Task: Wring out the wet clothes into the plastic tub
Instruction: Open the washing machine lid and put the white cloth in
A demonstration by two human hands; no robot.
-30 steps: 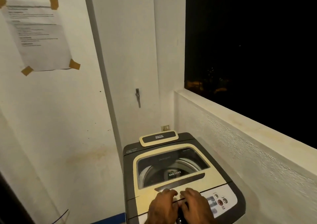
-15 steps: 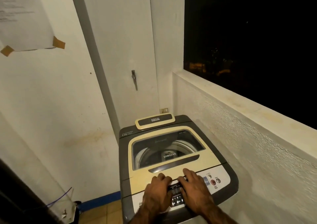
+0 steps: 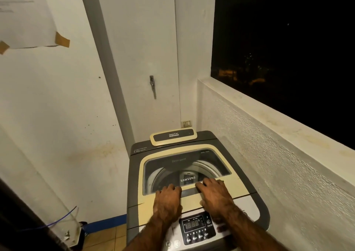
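A top-loading washing machine (image 3: pixel 194 174) stands in the corner with its cream lid (image 3: pixel 238 185) down. Through the lid's window (image 3: pixel 184 166) I see the steel drum; no clothes show inside. My left hand (image 3: pixel 168 200) and my right hand (image 3: pixel 215 195) lie side by side on the front of the lid. Their fingers curl over the dark handle recess (image 3: pixel 189 192) just below the window. The control panel (image 3: pixel 197 229) with its digital display sits between my wrists. No plastic tub is in view.
A white wall closes in on the left, and a rough low wall with a ledge (image 3: pixel 278 120) runs along the right under a dark opening. A paper (image 3: pixel 25 16) is taped high on the left wall. A clear container (image 3: pixel 73 229) stands on the floor at the left.
Both hands slid forward from the control panel up onto the lid's handle recess. My view tipped down and closer to the machine.
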